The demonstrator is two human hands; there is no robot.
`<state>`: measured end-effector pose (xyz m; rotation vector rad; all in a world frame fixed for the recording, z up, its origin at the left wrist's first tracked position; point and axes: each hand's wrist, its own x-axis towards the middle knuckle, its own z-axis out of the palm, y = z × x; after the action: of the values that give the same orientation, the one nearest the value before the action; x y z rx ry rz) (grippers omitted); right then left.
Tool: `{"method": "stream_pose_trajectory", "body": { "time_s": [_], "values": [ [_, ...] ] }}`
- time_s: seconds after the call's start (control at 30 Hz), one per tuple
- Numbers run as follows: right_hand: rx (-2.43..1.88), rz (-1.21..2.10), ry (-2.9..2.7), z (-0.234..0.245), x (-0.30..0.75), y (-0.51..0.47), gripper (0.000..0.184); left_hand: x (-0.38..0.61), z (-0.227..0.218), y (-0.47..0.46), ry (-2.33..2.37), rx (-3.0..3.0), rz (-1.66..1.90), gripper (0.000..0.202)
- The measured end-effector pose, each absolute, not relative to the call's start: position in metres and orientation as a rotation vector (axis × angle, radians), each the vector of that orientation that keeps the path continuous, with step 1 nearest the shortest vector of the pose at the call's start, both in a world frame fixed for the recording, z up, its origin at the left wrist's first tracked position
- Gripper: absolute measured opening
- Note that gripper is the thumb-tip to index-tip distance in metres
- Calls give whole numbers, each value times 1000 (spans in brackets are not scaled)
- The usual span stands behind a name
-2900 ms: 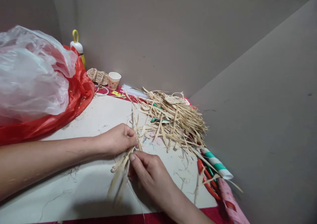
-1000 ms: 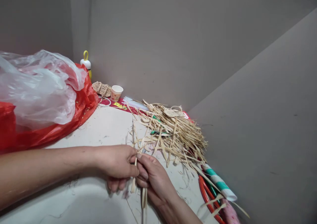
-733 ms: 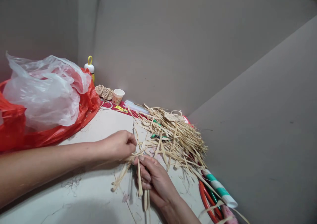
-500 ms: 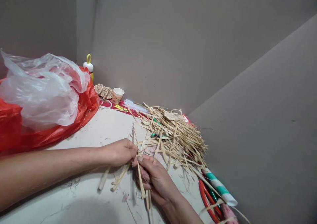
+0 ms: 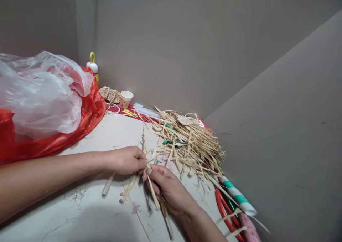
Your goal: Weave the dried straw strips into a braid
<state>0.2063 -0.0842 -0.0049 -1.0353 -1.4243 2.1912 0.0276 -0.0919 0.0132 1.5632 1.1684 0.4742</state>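
My left hand (image 5: 133,160) comes in from the left, its fingers closed around pale dried straw strands. Close against it, my right hand (image 5: 166,183) pinches the same straw strands (image 5: 153,192) between thumb and forefinger. Flat ends hang down below the pinch, and a thin twisted length (image 5: 144,142) runs up from my hands. The exact crossing of the strands is hidden by my fingers. Just beyond my hands lies a big loose pile of dried straw (image 5: 199,142).
White and red plastic bags (image 5: 45,99) bulge on the left of the white table (image 5: 107,135). Along the back stand a yellow-topped bottle (image 5: 92,66), a woven straw sole (image 5: 110,94) and a paper cup (image 5: 126,99). Red-handled scissors (image 5: 223,211) and a green-white roll (image 5: 237,195) lie at right.
Both hands stay together on the straw, with only small finger shifts. The hanging straw ends have swung slightly to the right. The whole view has shifted a little.
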Motion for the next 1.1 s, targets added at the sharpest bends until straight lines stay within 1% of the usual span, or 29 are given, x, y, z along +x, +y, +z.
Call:
{"method": "stream_pose_trajectory", "body": {
  "time_s": [0.2,0.33,0.47,0.53,0.6,0.7,0.77,0.83,1.0,1.1],
  "values": [
    [-1060,2058,-1646,-6,209,-84,34,28,4,-90,1028,1366,539,23],
    [-1131,1822,-1870,2,214,-83,34,29,4,-90,1136,1394,558,16],
    [-1222,1640,-2053,17,222,-80,36,30,9,-93,1196,1475,537,17],
    [-1240,1654,-2058,22,224,-80,34,31,11,-95,1207,1495,539,18],
    [-1241,1754,-1955,24,223,-83,33,33,11,-98,1221,1499,548,19],
    [-1223,1920,-1774,18,215,-95,34,36,11,-100,1245,1462,576,18],
    [-1255,1931,-1749,11,207,-105,33,38,9,-100,1248,1431,605,18],
    [-1311,1786,-1847,4,201,-113,32,39,7,-100,1232,1395,633,17],
    [-1348,963,-2363,-6,199,-119,34,40,5,-99,1187,1273,672,18],
    [-1320,614,-2539,-8,202,-120,30,41,5,-100,1156,1255,682,19]
  ]
}}
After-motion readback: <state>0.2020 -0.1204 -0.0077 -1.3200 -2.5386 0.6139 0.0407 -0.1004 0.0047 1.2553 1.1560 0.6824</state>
